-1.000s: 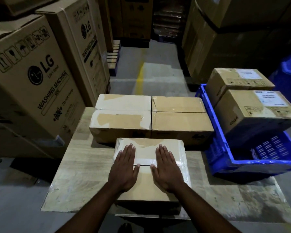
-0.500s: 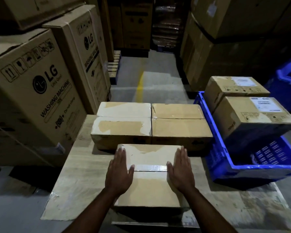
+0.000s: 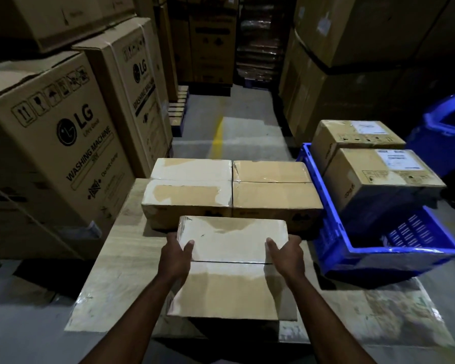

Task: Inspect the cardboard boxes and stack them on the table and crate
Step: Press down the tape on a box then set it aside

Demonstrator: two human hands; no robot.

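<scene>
Here, lower centre of the frame, we clasp the cardboard box over the near edge of the bench, left grip and right grip clamped on opposite sides, seam running crosswise; two boxes sit just above.

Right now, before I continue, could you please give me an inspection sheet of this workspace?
Surface: wooden table, worn top.
Job's things: near box, taped top; rear left box and rear right box touching behind it; blue crate at right holding far labelled box and near labelled box.
Clutter: nothing seen.
Grips: left grip and right grip hold the near box by its sides, thumbs on top.
Cables: nothing seen.
Surroundings: washing machine cartons at left, yellow floor line ahead.
</scene>
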